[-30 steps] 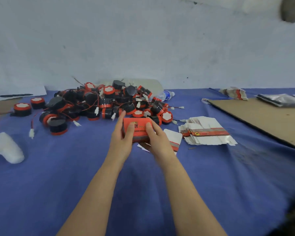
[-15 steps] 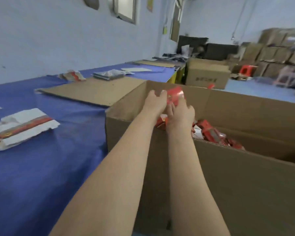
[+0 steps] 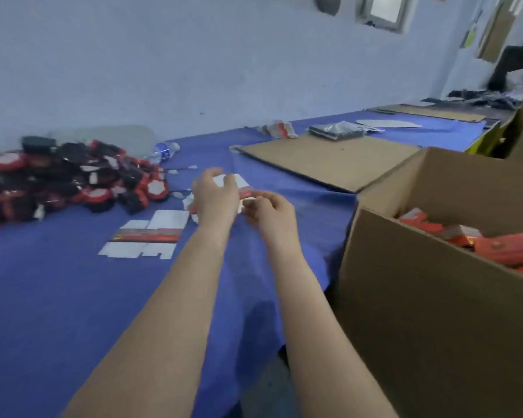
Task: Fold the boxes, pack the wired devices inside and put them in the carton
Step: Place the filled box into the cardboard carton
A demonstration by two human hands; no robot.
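My left hand [image 3: 215,197] and my right hand [image 3: 271,214] are over the stack of flat white-and-red box blanks [image 3: 242,187] on the blue table. The left hand's fingers curl round a blank at the top of the stack. The right hand's fingers pinch the blank's near edge. One unfolded blank [image 3: 145,236] lies flat to the left of my arms. A heap of black-and-red wired devices [image 3: 67,182] sits at the far left. The brown carton [image 3: 435,297] stands at the right, with several packed red boxes [image 3: 501,248] inside.
A flat cardboard sheet [image 3: 329,159] lies on the blue cloth [image 3: 58,297] behind the carton. A plastic bottle [image 3: 163,150] lies beside the heap. A packet of blanks [image 3: 280,129] and a grey bag [image 3: 335,131] sit near the wall. More cartons stand far right.
My hands carried a folded red box from the table into the carton and let it go. They have come back to the stack of blanks and taken hold of one.
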